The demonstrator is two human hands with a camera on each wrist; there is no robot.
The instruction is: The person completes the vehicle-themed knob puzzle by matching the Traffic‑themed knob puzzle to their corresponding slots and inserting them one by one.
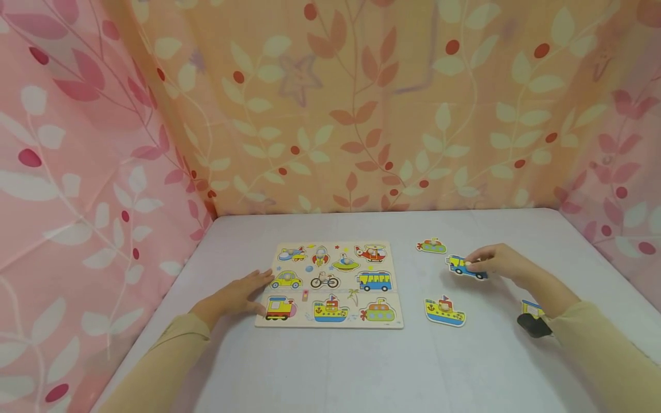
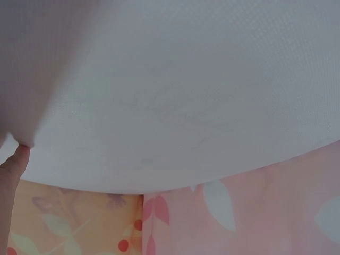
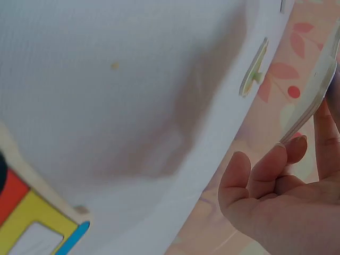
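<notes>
My right hand (image 1: 503,265) pinches the blue and yellow bus piece (image 1: 457,267) by its knob above the table's right side; in the right wrist view the bus piece (image 3: 313,101) shows from its pale edge. My left hand (image 1: 237,295) lies at the left edge of the wooden puzzle board (image 1: 330,324), fingers extended and touching it. Plane, rocket, flying saucer, helicopter, car and bicycle sit on the board with knobs showing. Printed bus (image 1: 374,281), train, ship and submarine pictures show no knobs. In the left wrist view only a fingertip (image 2: 18,159) appears.
A submarine piece (image 1: 432,245) lies behind the held bus, a ship piece (image 1: 445,311) in front. Partly hidden by my right wrist is a train piece (image 1: 531,307), seen closer in the right wrist view (image 3: 40,218). Floral curtains (image 1: 330,115) surround the white table.
</notes>
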